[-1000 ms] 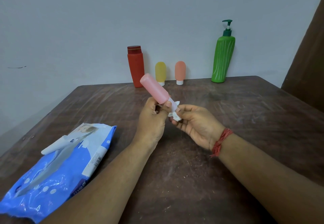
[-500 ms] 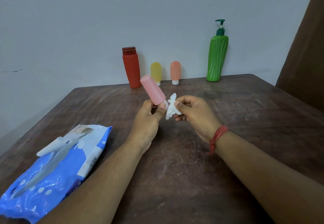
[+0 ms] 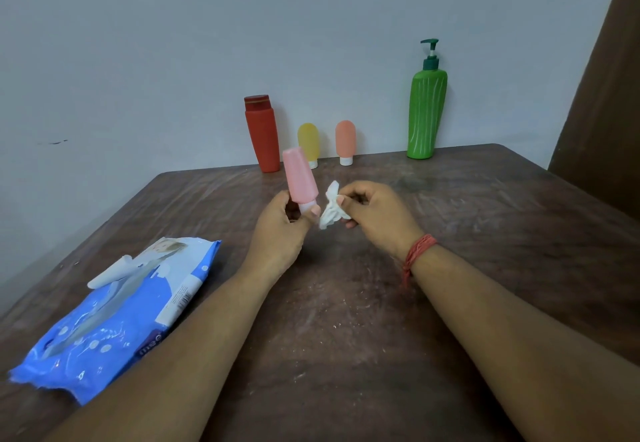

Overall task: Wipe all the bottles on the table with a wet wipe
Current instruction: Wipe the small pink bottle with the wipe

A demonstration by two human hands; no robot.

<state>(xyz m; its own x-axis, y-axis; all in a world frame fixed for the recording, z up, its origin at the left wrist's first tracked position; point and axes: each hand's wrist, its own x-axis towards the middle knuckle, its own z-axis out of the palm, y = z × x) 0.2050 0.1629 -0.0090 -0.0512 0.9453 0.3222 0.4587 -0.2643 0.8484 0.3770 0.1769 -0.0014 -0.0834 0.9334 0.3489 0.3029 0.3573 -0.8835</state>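
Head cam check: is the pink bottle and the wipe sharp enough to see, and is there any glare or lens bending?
Head view: pink bottle and wipe slightly soft, readable; lighting dim, even, no glare; faint sheen on the wipes pack; wide-angle bending at the edges.

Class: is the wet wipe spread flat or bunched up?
Bunched up: the wet wipe is a crumpled wad pinched in the right hand.
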